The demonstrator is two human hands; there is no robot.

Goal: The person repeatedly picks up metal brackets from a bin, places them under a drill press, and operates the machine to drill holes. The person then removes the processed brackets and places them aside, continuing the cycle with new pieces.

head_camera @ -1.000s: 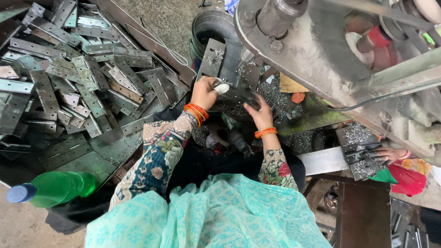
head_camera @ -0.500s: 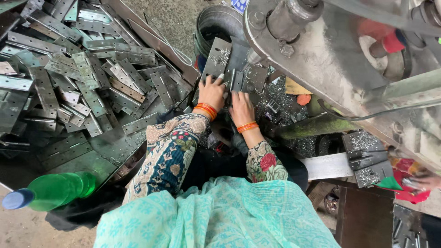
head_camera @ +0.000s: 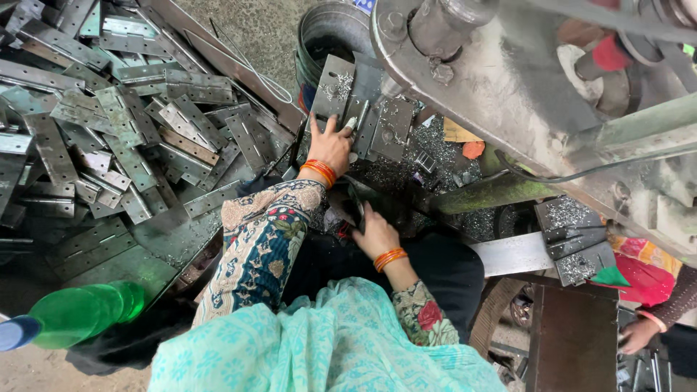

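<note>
From the head camera, looking straight down, the left hand [head_camera: 330,145] lies with its fingers spread flat on a grey metal plate [head_camera: 335,91] set at the bed of a large machine [head_camera: 494,80], with two more punched plates [head_camera: 392,129] lying just beside it to the right, all dusted with bright metal shavings [head_camera: 435,156]. The palm presses the plate rather than gripping it, so this hand is apart and open, resting on the work. The right hand [head_camera: 374,232] sits nearer the body, fingers curled down toward a dark, shadowed part below the machine; whether it is closed on something there cannot be told. As a judgement of progress, the work looks mid-run: a big heap of hinge-like metal strips [head_camera: 109,138] fills the left side, while a smaller stack of plates [head_camera: 573,243] covered in shavings rests at the right, and which pile is finished stock is not clear. Only a few pieces are at the machine, so much appears left. Behind the plates stands a round metal bucket [head_camera: 327,33]. A green plastic bottle [head_camera: 80,312] with a blue cap lies at the lower left. At the far right edge another person's hand [head_camera: 639,335] shows near a dark stool [head_camera: 573,341].
</note>
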